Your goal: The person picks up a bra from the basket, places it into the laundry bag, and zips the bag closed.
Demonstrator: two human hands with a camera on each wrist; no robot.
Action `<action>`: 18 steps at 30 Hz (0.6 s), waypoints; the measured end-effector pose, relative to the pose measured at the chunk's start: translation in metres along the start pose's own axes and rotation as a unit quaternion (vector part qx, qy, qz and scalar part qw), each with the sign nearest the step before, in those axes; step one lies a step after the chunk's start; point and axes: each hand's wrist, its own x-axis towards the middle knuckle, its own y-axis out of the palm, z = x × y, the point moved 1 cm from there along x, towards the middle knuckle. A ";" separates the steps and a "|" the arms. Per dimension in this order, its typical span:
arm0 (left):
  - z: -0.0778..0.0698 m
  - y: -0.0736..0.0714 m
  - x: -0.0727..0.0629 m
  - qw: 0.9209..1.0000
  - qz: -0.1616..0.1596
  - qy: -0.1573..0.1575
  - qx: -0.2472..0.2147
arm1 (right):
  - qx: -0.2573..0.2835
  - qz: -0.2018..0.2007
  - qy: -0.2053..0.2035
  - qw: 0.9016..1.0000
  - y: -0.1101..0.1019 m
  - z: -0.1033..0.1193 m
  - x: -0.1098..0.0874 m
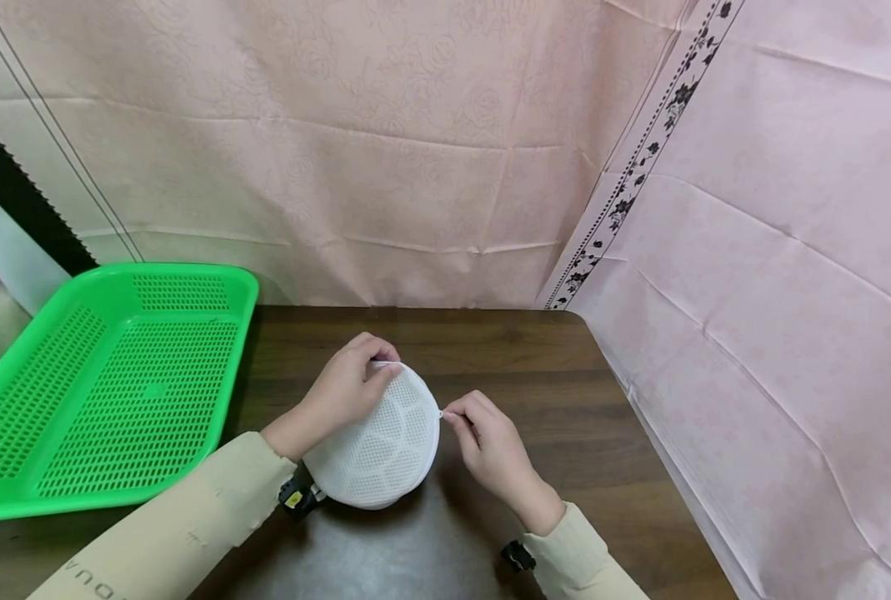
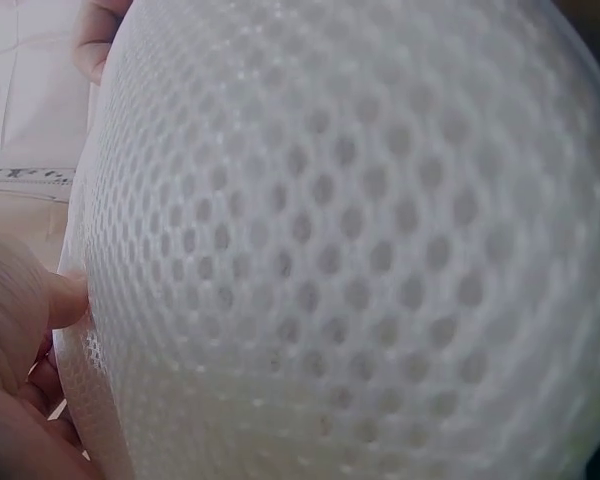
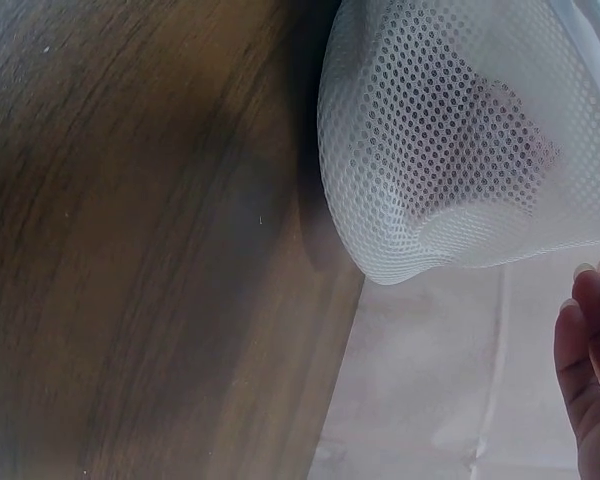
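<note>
A round white mesh laundry bag [image 1: 385, 442] is held up over the table, its honeycomb netting filling most of the left wrist view. My left hand [image 1: 351, 383] pinches the bag's upper rim between thumb and fingers. At the bag's right edge, my right hand [image 1: 490, 442] pinches a small white zipper pull [image 1: 441, 413]. The right wrist view shows the side of the mesh bag [image 3: 430, 150] bulging out, with the fingers of the right hand [image 3: 595, 340] at the frame's edge. Whatever the bag contains, if anything, cannot be made out.
A green plastic basket [image 1: 246, 333] with slotted sides stands to the left on the dark wooden table [image 1: 535, 358]. Pink patterned cloth [image 1: 415, 167] hangs behind the table, and more cloth [image 1: 790, 292] runs along its right side.
</note>
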 end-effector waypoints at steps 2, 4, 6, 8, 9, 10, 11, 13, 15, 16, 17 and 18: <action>0.000 0.000 0.000 1.000 0.001 -0.006 0.001 | 0.001 -0.001 -0.001 1.000 0.000 0.000 0.000; 0.000 0.000 -0.001 1.000 0.000 -0.011 0.001 | 0.002 -0.002 -0.001 1.000 0.000 0.000 0.000; 0.000 0.000 -0.001 1.000 -0.002 -0.013 0.001 | 0.002 -0.003 -0.001 1.000 0.000 0.001 0.000; 0.000 0.000 -0.001 1.000 -0.001 -0.014 0.001 | 0.004 -0.003 -0.001 1.000 -0.001 0.001 0.000; 0.000 0.000 -0.001 1.000 -0.001 -0.014 0.000 | 0.004 -0.003 -0.001 1.000 -0.001 0.001 0.000; 0.000 0.000 -0.001 1.000 -0.002 -0.015 -0.001 | 0.005 -0.003 -0.001 1.000 -0.001 0.001 0.000; 0.001 -0.001 -0.001 1.000 -0.004 -0.016 -0.003 | 0.005 -0.003 -0.001 1.000 -0.001 0.001 0.000; 0.002 -0.002 -0.001 1.000 -0.010 -0.020 -0.005 | 0.006 -0.001 0.001 1.000 -0.001 0.001 -0.001; 0.003 -0.002 -0.001 1.000 -0.015 -0.026 -0.009 | 0.005 0.001 0.003 1.000 -0.001 0.001 -0.002; 0.004 -0.003 -0.001 0.999 -0.018 -0.028 -0.010 | 0.005 0.002 0.005 1.000 -0.001 0.000 -0.002; 0.005 -0.003 -0.001 0.999 -0.019 -0.030 -0.011 | 0.004 0.002 0.005 1.000 -0.001 0.000 -0.002; 0.005 -0.003 -0.001 0.999 -0.019 -0.032 -0.013 | 0.003 0.003 0.006 1.000 0.000 0.000 -0.003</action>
